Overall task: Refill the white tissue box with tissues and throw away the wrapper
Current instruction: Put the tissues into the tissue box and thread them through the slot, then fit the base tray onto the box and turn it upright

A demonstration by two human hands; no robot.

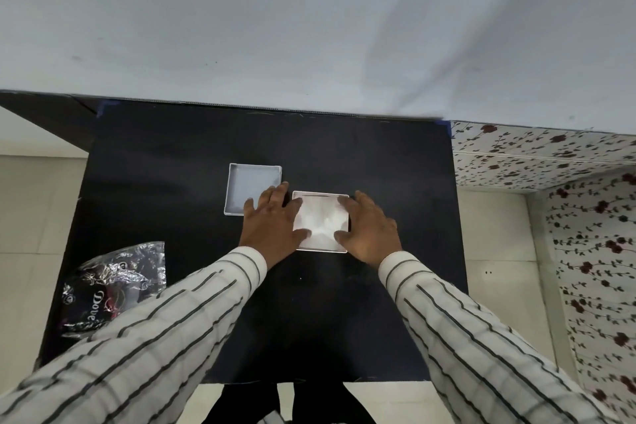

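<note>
The white tissue box [321, 196] sits near the middle of the black table, with white tissues [321, 222] filling its open top. My left hand [272, 224] lies flat on the box's left side and my right hand [368, 227] on its right side, fingers spread and pressing on the tissues. The box's white lid [253, 188] lies upturned and empty just to the left, behind my left hand. A crumpled clear wrapper [113, 286] with dark print rests at the table's front left.
The black table [378, 155] stands against a pale wall [309, 27]. Floral-patterned surfaces [585, 217] run along the right side, with light floor tiles on both sides.
</note>
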